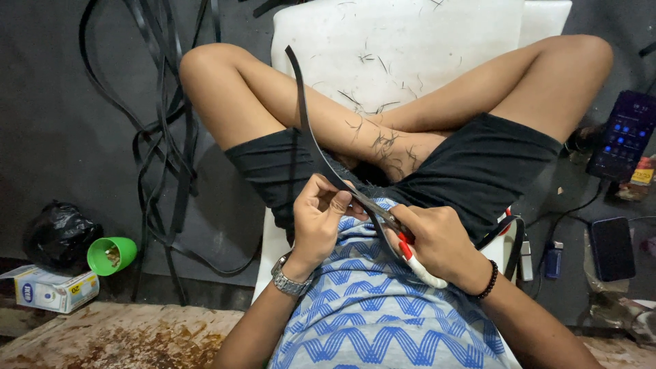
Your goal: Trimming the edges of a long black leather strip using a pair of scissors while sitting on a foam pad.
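— Your fingers first: what are they doing?

— The fingers (339,202) of your left hand (318,222) are pinched shut on the black strip (305,113), just where it meets the blades. Your right hand (437,244) is closed round the red and white handles of the scissors (395,232), whose blades point toward ten o'clock and sit against the strip.

— And what lies around you, biggest thing first?

— The dark floor (61,123) fills the view. At twelve o'clock lies a white cushion (410,41), flecked with thin black shavings, and your crossed legs rest over it. At nine to eleven o'clock a tangle of long black strips (164,137) trails across the floor. Along six to seven o'clock runs a worn wooden board (116,338).

— Where does the strip you hold run?

— From your left fingers it rises toward eleven o'clock, curving over your thigh, its free end standing over the cushion.

— The smaller things?

— At eight o'clock, a black plastic bag (58,232), a small cardboard box (51,288) and a green cup (111,255) close together. At three o'clock, a lit phone (623,137), and below it a dark phone (611,247). A silver watch (288,281) is on your left wrist, a dark bead bracelet (489,280) on your right.
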